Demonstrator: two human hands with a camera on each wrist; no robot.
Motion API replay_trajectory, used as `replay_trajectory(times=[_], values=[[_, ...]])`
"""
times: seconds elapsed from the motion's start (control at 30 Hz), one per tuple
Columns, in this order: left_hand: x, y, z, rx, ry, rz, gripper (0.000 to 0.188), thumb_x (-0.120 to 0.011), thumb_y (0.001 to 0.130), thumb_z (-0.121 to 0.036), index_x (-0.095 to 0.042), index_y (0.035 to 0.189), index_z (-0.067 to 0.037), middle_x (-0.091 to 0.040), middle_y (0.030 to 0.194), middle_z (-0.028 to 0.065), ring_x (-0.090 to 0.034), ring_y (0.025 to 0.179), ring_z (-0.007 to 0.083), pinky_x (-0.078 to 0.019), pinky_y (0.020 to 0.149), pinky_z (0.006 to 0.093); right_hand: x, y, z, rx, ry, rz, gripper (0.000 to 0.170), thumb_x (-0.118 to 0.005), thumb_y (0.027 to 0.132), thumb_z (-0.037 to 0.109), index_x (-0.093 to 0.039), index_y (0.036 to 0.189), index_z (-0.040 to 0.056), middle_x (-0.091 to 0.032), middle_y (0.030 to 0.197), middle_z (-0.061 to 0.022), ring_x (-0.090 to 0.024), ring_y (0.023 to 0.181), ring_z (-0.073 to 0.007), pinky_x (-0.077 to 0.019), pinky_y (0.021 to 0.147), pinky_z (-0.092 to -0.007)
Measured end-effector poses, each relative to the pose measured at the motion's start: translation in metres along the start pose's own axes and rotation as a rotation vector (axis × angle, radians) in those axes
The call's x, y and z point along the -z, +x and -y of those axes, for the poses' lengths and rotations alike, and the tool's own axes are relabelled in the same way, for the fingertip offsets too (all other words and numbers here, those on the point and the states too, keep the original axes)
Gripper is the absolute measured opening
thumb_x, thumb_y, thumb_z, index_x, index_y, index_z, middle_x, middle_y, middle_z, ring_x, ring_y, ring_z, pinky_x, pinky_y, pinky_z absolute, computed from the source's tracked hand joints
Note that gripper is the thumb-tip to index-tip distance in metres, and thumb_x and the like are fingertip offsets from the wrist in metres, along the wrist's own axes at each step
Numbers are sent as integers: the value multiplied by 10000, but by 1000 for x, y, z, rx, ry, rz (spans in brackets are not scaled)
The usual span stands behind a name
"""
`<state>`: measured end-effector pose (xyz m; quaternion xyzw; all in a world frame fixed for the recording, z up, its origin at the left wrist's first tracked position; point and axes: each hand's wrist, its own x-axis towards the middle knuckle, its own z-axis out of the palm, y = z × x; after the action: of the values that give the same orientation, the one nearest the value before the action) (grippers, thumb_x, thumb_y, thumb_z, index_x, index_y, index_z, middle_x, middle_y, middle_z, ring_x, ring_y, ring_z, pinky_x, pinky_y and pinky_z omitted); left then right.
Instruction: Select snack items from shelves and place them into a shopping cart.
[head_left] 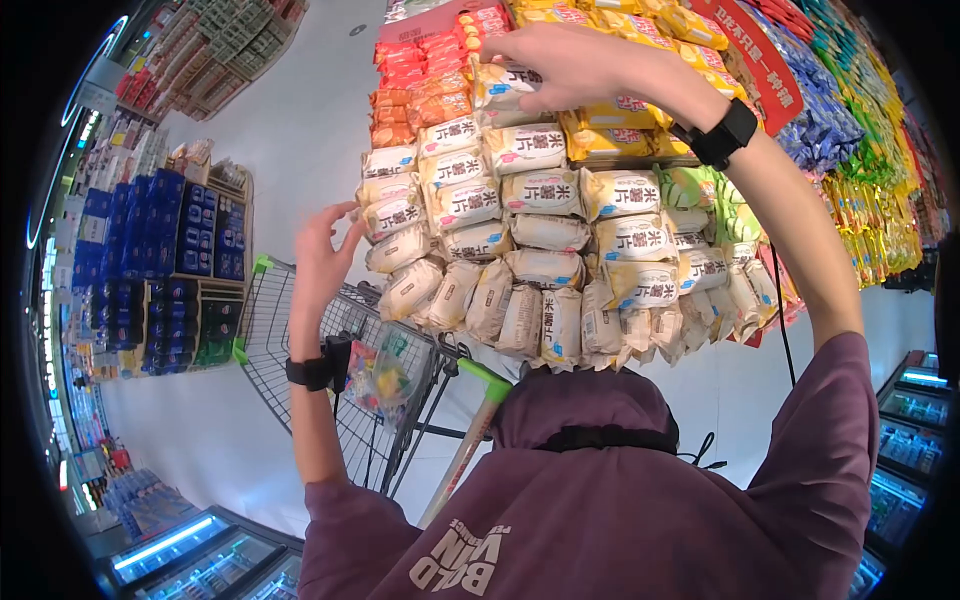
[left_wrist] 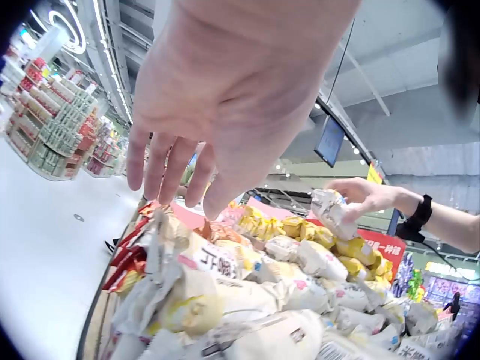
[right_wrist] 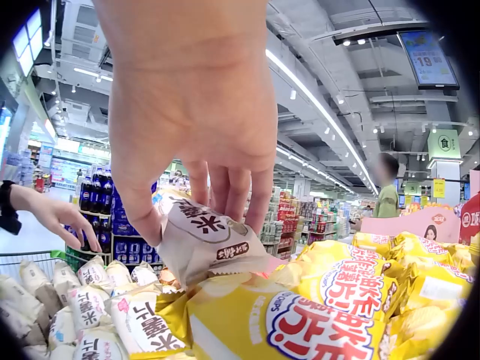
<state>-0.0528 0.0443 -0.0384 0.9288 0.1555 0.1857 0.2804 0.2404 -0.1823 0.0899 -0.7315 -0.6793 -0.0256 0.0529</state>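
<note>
My right hand (head_left: 600,68) grips a white snack bag (right_wrist: 210,244) with black lettering, thumb on one side and fingers on the other. In the left wrist view that bag (left_wrist: 328,208) is held up over the far part of the pile. Rows of similar white bags (head_left: 525,148) cover the near side of the display. My left hand (head_left: 325,255) hovers at the left edge of these rows, its fingers loosely bent and holding nothing. White bags (left_wrist: 225,289) lie below its palm in the left wrist view.
Yellow bags (right_wrist: 337,289) lie beside the white ones, with orange bags (head_left: 395,110) and red bags (head_left: 400,60) at the far left. A shopping cart (head_left: 300,340) stands left of the display. Another person (right_wrist: 387,196) is beyond it.
</note>
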Motion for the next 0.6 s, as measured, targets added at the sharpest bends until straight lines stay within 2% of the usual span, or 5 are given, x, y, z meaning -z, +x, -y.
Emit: replay_trajectory(times=[0.07,0.1,0.2,0.43,0.6], values=[[-5,-9,23,-49,46,11,283,-685,871,-114,-635,1134,-24,-669,1089,174,-602,1072,361,-485,879,426,0,7,8,-14,33,51,583,-699,768,174,-483,1282,1,-628,1094,-217,-612,1032,-373,-489,891,-462],[-6,-13,28,-94,123,15,328,-663,891,-102,-610,1212,-56,-653,1181,146,-614,1077,341,-513,848,406,-4,12,11,-27,38,93,576,-698,767,173,-487,1273,-2,-630,1087,-218,-615,1022,-374,-493,887,-458],[-16,-14,34,-83,76,-19,346,-656,884,-53,-603,1226,-60,-648,1192,144,-604,1105,333,-517,850,403,-13,19,19,-25,41,141,559,-700,764,173,-494,1251,-9,-637,1061,-218,-625,990,-375,-503,871,-449],[-37,-7,40,-3,-222,-139,278,-667,824,45,-652,1098,3,-687,1059,167,-710,855,251,-571,778,319,-19,17,30,-27,33,171,547,-695,763,161,-495,1244,-5,-635,1037,-218,-627,975,-381,-500,861,-463],[-30,-4,41,43,-152,-101,305,-684,847,-29,-657,1151,-19,-698,1107,142,-702,942,231,-573,796,338,-13,12,30,-24,38,117,556,-699,770,176,-495,1254,-3,-640,1029,-213,-633,970,-376,-504,852,-466]])
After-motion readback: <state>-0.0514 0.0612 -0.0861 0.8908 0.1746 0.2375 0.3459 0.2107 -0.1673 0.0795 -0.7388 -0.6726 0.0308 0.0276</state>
